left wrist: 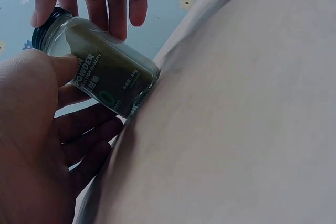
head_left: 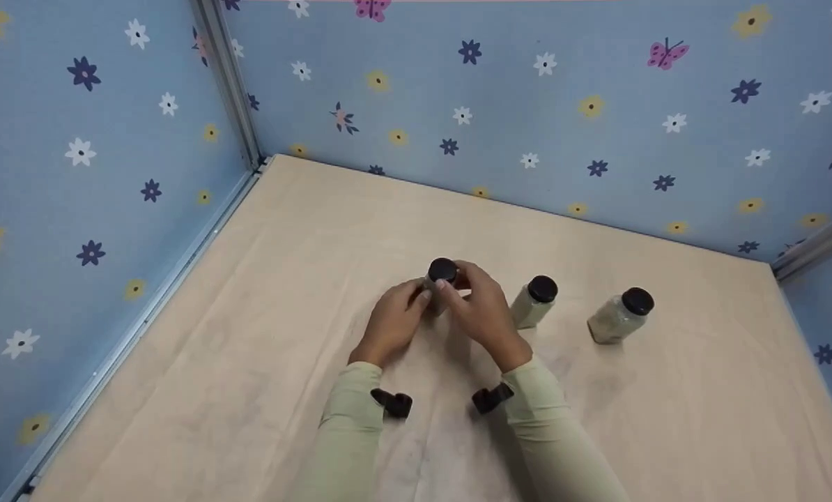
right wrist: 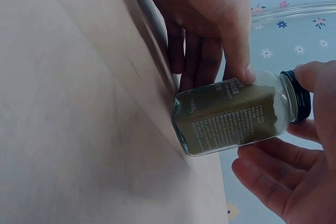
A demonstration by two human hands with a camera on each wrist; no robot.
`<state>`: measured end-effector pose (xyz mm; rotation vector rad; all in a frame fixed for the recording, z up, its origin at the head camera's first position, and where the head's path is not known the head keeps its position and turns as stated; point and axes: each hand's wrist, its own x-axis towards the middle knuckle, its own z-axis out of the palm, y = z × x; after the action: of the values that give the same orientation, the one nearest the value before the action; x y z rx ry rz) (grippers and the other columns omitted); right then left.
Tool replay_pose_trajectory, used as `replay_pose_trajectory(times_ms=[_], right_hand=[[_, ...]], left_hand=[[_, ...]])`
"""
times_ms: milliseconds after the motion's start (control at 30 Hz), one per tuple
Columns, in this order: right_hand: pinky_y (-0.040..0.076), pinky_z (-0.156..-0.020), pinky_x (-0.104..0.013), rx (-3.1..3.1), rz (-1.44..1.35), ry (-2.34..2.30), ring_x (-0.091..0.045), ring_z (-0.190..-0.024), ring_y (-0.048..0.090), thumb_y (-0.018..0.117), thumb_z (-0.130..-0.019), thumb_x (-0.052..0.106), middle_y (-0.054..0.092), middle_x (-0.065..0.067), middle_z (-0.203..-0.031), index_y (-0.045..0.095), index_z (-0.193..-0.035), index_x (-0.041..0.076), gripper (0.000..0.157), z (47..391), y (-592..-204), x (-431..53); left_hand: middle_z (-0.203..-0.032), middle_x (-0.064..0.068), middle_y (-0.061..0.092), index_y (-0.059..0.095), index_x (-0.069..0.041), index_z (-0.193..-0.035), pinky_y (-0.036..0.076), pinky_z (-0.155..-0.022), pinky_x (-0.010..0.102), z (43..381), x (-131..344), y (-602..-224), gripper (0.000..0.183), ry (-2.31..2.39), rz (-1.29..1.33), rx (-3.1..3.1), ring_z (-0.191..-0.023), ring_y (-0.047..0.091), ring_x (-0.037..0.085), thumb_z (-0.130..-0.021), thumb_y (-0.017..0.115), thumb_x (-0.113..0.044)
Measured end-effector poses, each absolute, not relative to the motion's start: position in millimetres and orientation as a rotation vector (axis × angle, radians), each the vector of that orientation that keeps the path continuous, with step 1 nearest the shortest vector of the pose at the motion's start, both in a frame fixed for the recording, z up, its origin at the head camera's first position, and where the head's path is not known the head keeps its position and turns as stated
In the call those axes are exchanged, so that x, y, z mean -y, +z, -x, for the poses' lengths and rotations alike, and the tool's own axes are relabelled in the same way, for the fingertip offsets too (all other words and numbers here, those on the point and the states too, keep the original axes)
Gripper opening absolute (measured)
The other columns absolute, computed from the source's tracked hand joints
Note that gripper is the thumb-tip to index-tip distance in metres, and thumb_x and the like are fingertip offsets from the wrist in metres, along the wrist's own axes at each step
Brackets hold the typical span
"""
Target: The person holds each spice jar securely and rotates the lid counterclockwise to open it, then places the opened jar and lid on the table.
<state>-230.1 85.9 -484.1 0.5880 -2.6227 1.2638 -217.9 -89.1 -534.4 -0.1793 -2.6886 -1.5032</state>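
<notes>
A glass spice jar [right wrist: 231, 116] of greenish-brown powder, with printed text on its label, is between both hands in the middle of the table. Its black screw cap [head_left: 442, 269] is on. My left hand [head_left: 394, 319] grips the jar's body, thumb on one side and fingers on the other. At the cap, my right hand [head_left: 482, 307] pinches the rim with thumb and forefinger, while its other fingers extend beside the glass. The jar's base is close to the table; whether it touches, I cannot tell.
To the right stand two more capped powder jars, a nearer one [head_left: 533, 307] beside the right hand and another [head_left: 614, 321] farther right. A pale cloth covers the table [head_left: 249, 335]. Blue flowered panels [head_left: 499, 97] border its back and sides.
</notes>
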Motion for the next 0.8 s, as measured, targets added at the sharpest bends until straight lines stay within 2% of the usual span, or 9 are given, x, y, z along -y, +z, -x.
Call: replay_pose_trajectory(times_ms=[200, 333, 567, 800], right_hand=[[0.055, -0.076, -0.033, 2.625, -0.574, 1.246, -0.015, -0.099, 0.063, 0.059, -0.101, 0.039, 0.065, -0.004, -0.111, 0.059, -0.135, 0.008, 0.046, 229.6, -483.4, -83.2], [0.055, -0.076, -0.034, 2.624, -0.576, 1.231, -0.017, -0.1, 0.063, 0.059, -0.102, 0.037, 0.065, -0.005, -0.113, 0.059, -0.136, 0.008, 0.046, 228.4, -482.8, -82.1], [0.055, -0.078, -0.038, 2.62, -0.538, 1.209, -0.02, -0.103, 0.063, 0.063, -0.1, 0.034, 0.063, -0.009, -0.116, 0.051, -0.142, 0.001, 0.054, 225.4, -481.7, -80.2], [0.054, -0.08, -0.036, 2.535, -0.605, 1.072, -0.019, -0.104, 0.063, 0.067, -0.098, 0.029, 0.06, -0.011, -0.12, 0.058, -0.133, 0.001, 0.046, 224.9, -475.9, -77.8]], left_hand=[[-0.139, 0.005, 0.059, 0.057, -0.013, -0.142, 0.038, -0.11, 0.041, 217.1, 90.3, -534.3, 0.044, -1.499, 0.164, 2.689, -0.132, 0.05, 0.022, -0.106, 0.049, -0.037], [-0.138, 0.005, 0.059, 0.057, -0.013, -0.142, 0.038, -0.11, 0.04, 216.0, 90.6, -534.3, 0.044, -1.499, 0.166, 2.683, -0.132, 0.05, 0.022, -0.106, 0.05, -0.036], [-0.136, 0.004, 0.06, 0.058, -0.013, -0.142, 0.041, -0.108, 0.039, 214.0, 90.1, -534.8, 0.044, -1.504, 0.188, 2.677, -0.13, 0.052, 0.02, -0.106, 0.05, -0.037], [-0.134, 0.002, 0.061, 0.059, -0.013, -0.14, 0.045, -0.103, 0.034, 215.7, 88.8, -535.8, 0.04, -1.533, 0.247, 2.575, -0.123, 0.056, 0.015, -0.105, 0.054, -0.032]])
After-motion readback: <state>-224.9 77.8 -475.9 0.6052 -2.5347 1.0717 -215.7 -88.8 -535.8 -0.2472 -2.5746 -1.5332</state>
